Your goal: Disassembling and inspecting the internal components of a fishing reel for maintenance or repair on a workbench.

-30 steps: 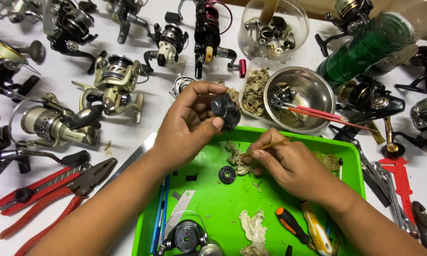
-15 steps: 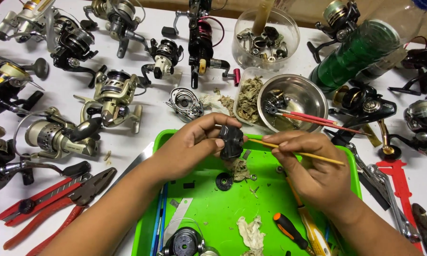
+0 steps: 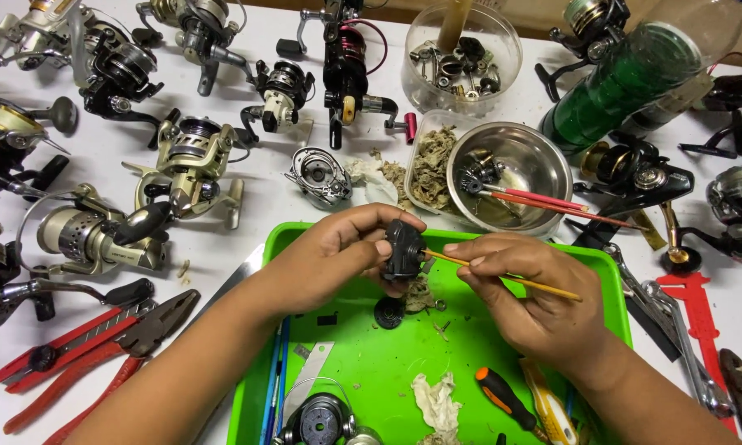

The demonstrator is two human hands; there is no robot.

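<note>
Head view: left hand [image 3: 338, 251] still gripping black part [image 3: 404, 249] over green tray [image 3: 371, 371]; right hand [image 3: 536, 305] pinching yellow stick [image 3: 511, 278], tip now touching part, hardly moved since.

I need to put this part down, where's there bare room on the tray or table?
Bare green tray between the left forearm and the white rag. Bare table between the pliers and the tray's left edge. The table's far side is crowded with reels.

In my left hand [image 3: 338, 255] sits a matt black plastic reel part [image 3: 404, 247]; my right hand [image 3: 536, 305] holds a thin wooden stick [image 3: 511, 278] over the glossy green plastic tray [image 3: 362, 363], near a shiny steel bowl [image 3: 515, 177].
</note>
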